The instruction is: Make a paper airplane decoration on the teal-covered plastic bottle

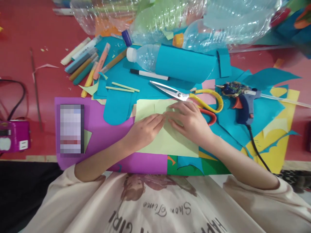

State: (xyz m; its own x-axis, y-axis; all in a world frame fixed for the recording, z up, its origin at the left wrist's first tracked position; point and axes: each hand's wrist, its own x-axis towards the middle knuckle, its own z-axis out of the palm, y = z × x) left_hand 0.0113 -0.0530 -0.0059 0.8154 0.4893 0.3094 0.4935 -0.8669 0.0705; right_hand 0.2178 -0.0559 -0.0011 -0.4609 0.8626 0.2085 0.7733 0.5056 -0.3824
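Both of my hands rest on a pale yellow-green sheet of paper (167,142) that lies over a purple sheet (102,136). My left hand (145,129) presses its fingers together onto the paper, pinching at a fold. My right hand (188,119) lies across the paper with fingers curled down on the same fold, fingertips meeting those of the left. Scissors with yellow and red handles (194,97) lie just behind my right hand. A plastic bottle wrapped in teal paper (179,63) lies further back.
A blue glue gun (240,97) with a black cord lies at the right on teal and yellow scraps. Markers (85,63) are scattered at the back left, a phone (71,129) on the purple sheet, a black pen (149,74), empty clear bottles (206,19) at the back.
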